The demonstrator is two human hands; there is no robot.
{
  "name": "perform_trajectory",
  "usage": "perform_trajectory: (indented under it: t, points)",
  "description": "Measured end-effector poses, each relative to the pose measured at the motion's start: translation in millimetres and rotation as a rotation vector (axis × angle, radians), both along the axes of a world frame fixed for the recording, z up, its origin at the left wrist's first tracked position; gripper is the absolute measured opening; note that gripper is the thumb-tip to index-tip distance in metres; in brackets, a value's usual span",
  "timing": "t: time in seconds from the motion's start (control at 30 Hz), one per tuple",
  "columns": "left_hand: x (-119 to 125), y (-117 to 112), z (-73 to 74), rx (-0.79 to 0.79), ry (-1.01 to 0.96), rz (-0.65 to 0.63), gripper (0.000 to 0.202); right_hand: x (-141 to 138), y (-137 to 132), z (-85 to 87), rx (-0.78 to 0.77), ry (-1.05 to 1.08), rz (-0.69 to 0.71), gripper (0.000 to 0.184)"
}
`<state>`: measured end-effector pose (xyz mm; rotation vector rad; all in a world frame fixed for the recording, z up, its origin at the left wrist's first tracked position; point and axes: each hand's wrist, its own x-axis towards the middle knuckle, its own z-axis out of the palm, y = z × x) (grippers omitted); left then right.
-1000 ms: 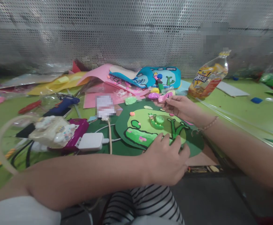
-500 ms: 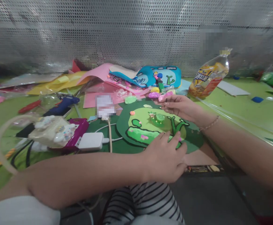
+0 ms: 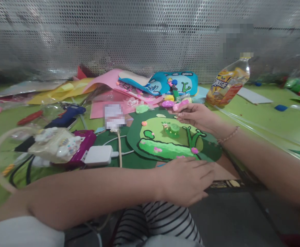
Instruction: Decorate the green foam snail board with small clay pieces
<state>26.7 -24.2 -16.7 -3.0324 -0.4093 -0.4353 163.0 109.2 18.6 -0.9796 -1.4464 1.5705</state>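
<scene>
A dark green paper board lies in front of me with a lighter green picture on it. A small green clay snail-like figure, green branching stems and pink clay flowers decorate the picture. My left hand lies flat at the board's near edge, fingers stretched out, holding nothing visible. Over the far right of the board, my right hand has its fingertips drawn together beside a lump of pink clay. Whether anything sits between those fingertips is hidden.
At left stand a white charger, a cream and purple power block, cables and a blue glue gun. Behind lie a blue decorated board, pink sheets and clay lumps. A plastic bottle leans at right.
My left hand has slid slightly toward me and to the right, off the picture, uncovering a pink flower by the stems. My right hand stays almost where it was.
</scene>
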Motion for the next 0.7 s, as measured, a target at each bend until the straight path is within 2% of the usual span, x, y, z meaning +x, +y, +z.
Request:
perform_trajectory:
  t: [0.23, 0.47, 0.7]
  points:
    - [-0.3, -2.7, 1.2, 0.057, -0.012, 0.044, 0.040, 0.6, -1.1, 1.0, -0.044, -0.016, 0.034, 0.029]
    - [-0.9, -7.1, 4.3, 0.067, 0.024, 0.191, 0.041, -0.4, -1.6, 0.3, -0.017, 0.032, 0.019, 0.033]
    - [-0.2, -8.5, 4.9, 0.067, 0.039, 0.229, 0.043, -0.8, -2.6, 0.1, 0.006, 0.013, 0.060, 0.036]
